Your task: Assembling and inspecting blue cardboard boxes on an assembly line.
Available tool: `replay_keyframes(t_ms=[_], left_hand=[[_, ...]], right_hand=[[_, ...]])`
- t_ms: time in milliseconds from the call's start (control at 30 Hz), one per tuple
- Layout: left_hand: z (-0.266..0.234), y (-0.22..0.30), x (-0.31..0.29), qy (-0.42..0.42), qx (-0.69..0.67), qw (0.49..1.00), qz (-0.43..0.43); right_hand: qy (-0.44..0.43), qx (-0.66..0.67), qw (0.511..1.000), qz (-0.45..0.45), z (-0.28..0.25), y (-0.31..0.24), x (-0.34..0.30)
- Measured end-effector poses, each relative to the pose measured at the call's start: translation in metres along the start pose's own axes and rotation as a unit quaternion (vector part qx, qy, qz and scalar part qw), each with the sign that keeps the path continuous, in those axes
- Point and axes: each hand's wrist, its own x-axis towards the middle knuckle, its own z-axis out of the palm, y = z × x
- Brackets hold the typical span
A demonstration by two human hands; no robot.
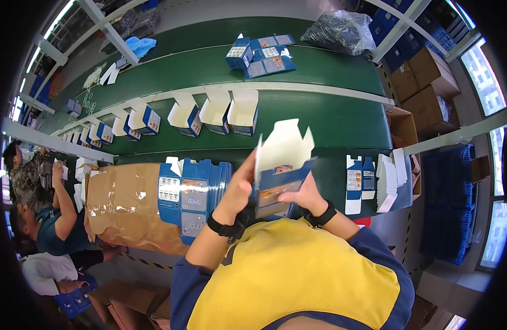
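Observation:
A blue printed carton (283,175) with a white inside is held upright in front of my chest, its top flaps standing open. My left hand (243,184) grips its left side, fingers partly hidden behind it. My right hand (307,196) holds its lower right, with the thumb pressed on the front panel. Both wrists wear black bands. To the left, next to my left forearm, a stack of flat blue cartons (195,190) lies on a brown paper-wrapped bundle (127,201).
Open cartons (242,113) stand in a row along the green conveyor (297,110). Flattened cartons (272,55) and a plastic bag (341,33) lie on the far belt. At right are a flat carton (353,184) and white folded card pieces (386,181). Other people (50,228) work at left.

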Motion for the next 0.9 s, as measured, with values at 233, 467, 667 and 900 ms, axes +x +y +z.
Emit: replay_keyframes(t_ms=[233,467,667,900], left_hand=[[0.016,0.001,-0.011,0.047,0.525,0.845,0.089],[0.011,0.009,-0.005,0.027,0.614,0.736,0.285],[0.02,0.003,-0.004,-0.012,0.602,0.728,0.329],[0.036,0.019,-0.006,-0.002,0.536,0.799,0.271]], right_hand=[[0.0,0.162,0.987,-0.012,-0.011,-0.032,0.02],[-0.038,0.075,0.995,-0.054,-0.021,-0.081,0.017],[0.054,0.099,0.993,-0.035,-0.013,-0.085,0.017],[-0.028,0.241,0.968,-0.071,-0.02,-0.081,0.017]])
